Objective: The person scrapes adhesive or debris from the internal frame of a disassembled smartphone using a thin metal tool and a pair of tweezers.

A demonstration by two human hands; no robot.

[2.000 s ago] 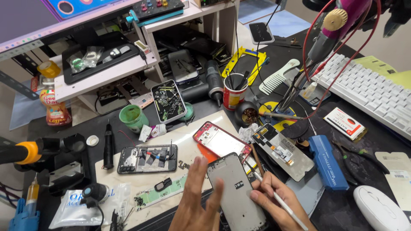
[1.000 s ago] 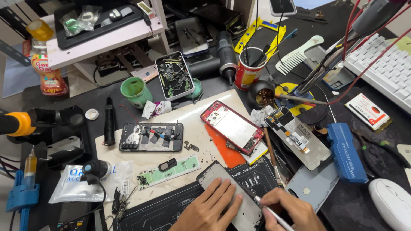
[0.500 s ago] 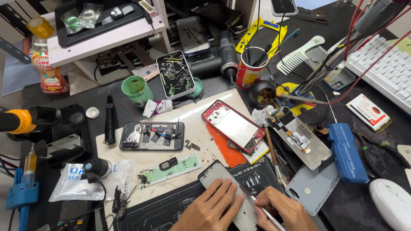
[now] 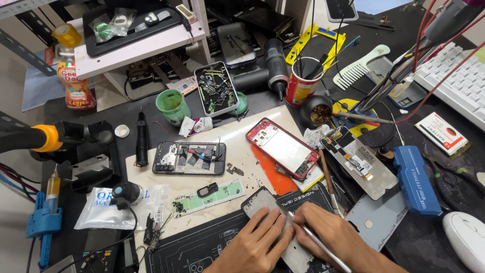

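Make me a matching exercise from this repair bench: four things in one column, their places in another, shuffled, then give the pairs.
Things:
1. grey phone back panel
2. red-framed opened phone
3. green plastic cup
4. white computer mouse

Places:
A. far right, near the bottom corner
B. under the left hand and the right hand, which holds a thin metal tool
C. beside the open metal tin of small parts
D. on the pale work board, over an orange sheet

Pairs: 1-B, 2-D, 3-C, 4-A

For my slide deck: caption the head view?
Left hand steadies a grey phone panel; right hand works it with a thin tool.
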